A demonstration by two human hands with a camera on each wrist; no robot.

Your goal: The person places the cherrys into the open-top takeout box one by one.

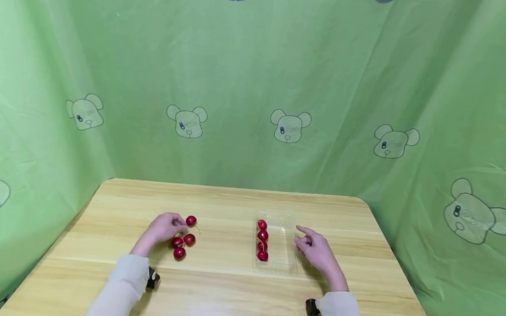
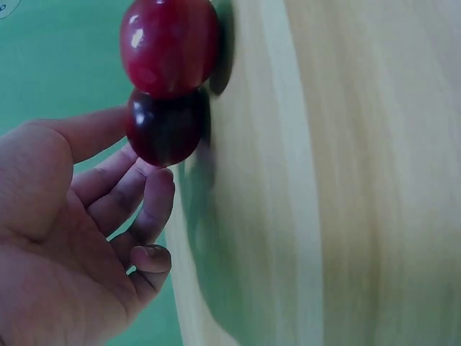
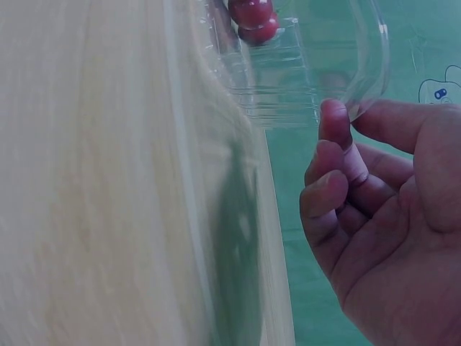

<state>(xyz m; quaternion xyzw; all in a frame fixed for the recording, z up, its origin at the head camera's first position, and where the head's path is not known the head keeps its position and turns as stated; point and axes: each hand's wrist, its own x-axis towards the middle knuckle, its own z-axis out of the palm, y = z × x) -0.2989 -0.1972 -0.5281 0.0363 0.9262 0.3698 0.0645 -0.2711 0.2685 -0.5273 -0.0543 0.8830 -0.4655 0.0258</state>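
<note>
My left hand [image 1: 164, 228] is beside a small group of stemmed cherries on the table's left side, fingers loosely bent. Its fingertips are close to the farthest cherry [image 1: 191, 220]. In the left wrist view a dark cherry [image 2: 166, 128] hides the thumb tip, with a red cherry [image 2: 170, 47] just above. My right hand [image 1: 314, 252] is at the right edge of a clear plastic box [image 1: 279, 242]. Thumb and forefinger tips lie right at the box rim in the right wrist view, while the other fingers bend loosely. Several cherries [image 1: 263, 234] form a row along the box's left side.
Both hands work over a light wooden table [image 1: 206, 298]. A green curtain [image 1: 235, 161] with bear-head prints hangs behind the table and along both sides. Three more cherries, one at the front [image 1: 179, 253], lie near the left hand.
</note>
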